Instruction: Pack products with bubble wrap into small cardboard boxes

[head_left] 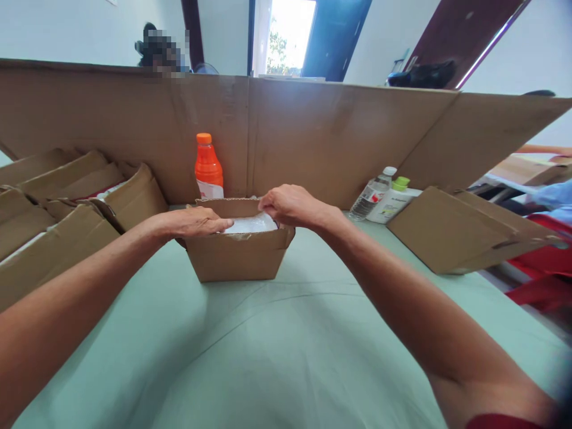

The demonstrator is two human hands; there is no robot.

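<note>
2 hands on open cardboard box (236, 256), left hand (196, 221) flat on rim, right hand (290, 205) pinching white contents (250, 224)

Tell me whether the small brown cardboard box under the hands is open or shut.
Open: the small brown cardboard box shows white contents at its top, with the left hand and right hand at its rim.

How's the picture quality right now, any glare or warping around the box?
Head view: the doorway is blown out; wide-angle warping bends the cardboard wall; the small box and both hands, left hand and right hand, are sharp, evenly lit.
</note>
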